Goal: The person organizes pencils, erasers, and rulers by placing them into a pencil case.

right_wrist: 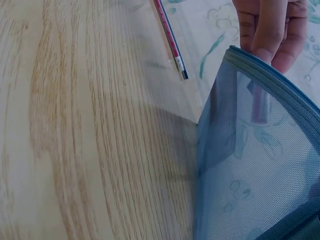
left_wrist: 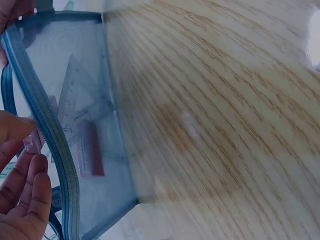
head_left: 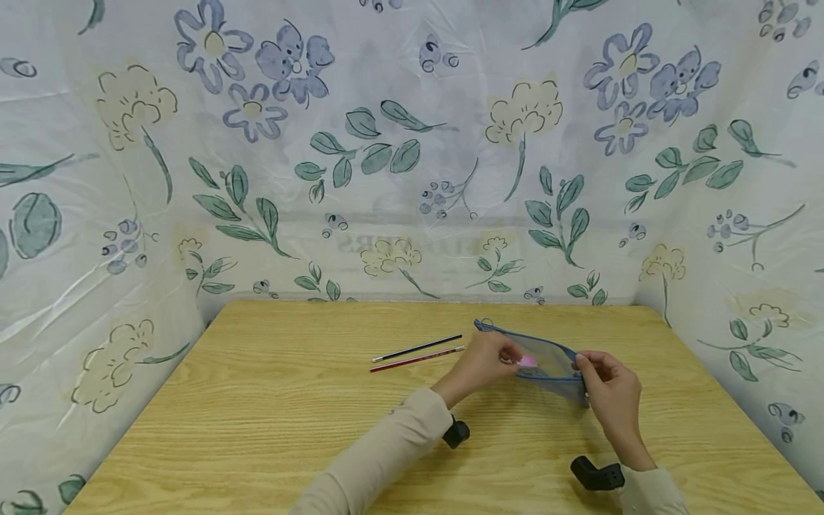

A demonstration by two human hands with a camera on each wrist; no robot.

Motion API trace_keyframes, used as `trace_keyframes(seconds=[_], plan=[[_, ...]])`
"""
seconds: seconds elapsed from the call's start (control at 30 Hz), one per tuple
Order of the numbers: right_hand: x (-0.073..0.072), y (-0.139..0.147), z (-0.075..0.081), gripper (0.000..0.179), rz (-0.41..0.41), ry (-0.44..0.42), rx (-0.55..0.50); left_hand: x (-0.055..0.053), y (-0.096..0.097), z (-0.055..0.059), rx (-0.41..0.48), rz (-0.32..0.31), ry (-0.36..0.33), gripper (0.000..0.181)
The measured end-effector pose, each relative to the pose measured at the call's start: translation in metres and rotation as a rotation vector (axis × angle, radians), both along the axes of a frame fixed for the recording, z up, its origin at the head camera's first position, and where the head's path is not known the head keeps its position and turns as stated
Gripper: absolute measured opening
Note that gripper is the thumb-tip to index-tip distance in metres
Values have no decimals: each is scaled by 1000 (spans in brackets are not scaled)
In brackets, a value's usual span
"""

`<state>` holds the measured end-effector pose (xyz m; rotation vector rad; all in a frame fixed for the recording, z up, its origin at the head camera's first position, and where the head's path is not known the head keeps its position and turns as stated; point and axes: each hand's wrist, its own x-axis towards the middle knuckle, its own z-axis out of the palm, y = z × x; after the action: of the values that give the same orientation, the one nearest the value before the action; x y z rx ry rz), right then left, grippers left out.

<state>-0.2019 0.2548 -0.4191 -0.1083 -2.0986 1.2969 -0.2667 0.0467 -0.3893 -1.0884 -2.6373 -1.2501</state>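
My left hand (head_left: 486, 363) pinches a small pink block (left_wrist: 33, 142), which looks like an eraser, between thumb and fingers at the mouth of a blue mesh zip pouch (head_left: 547, 350). With thumb and fingers, my right hand (head_left: 611, 386) grips the pouch's right end by its zip edge. The pouch's mouth gapes between the two hands. Through the mesh I see a clear set square (left_wrist: 75, 100) and a reddish-pink block (left_wrist: 91, 150) inside. From the right wrist view, the left hand (right_wrist: 275, 30) is at the pouch's far rim, its fingertips partly behind the zip.
Left of the pouch, a dark pencil (head_left: 417, 348) and a red pencil (head_left: 417, 358) lie side by side on the wooden table (head_left: 290, 400). Flower-printed cloth (head_left: 412, 179) hangs behind the table and along both sides. Black camera mounts (head_left: 595, 474) jut from the wrists.
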Motion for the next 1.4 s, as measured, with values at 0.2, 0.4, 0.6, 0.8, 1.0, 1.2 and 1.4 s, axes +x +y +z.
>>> trace_keyframes(seconds=[0.2, 0.4, 0.6, 0.8, 1.0, 1.2, 1.4], plan=[[1, -1, -1, 13, -4, 0, 1, -2, 4, -1, -91, -19, 103, 9], [2, -2, -1, 14, -3, -4, -3, -2, 8, 0, -238, -42, 256, 8], [2, -2, -1, 14, -6, -5, 1, -1, 11, -1, -390, -15, 455, 10], [2, -3, -1, 15, -4, -4, 2, 0, 14, 0, -490, 15, 543, 17], [2, -4, 0, 15, -10, -12, -4, 3, 15, 3, -549, 25, 575, 15], [0, -4, -2, 15, -9, -7, -3, 2, 15, 3, -557, 12, 514, 15], [-1, -4, -2, 15, -7, 0, 4, 0, 13, 4, -539, 3, 527, 15]])
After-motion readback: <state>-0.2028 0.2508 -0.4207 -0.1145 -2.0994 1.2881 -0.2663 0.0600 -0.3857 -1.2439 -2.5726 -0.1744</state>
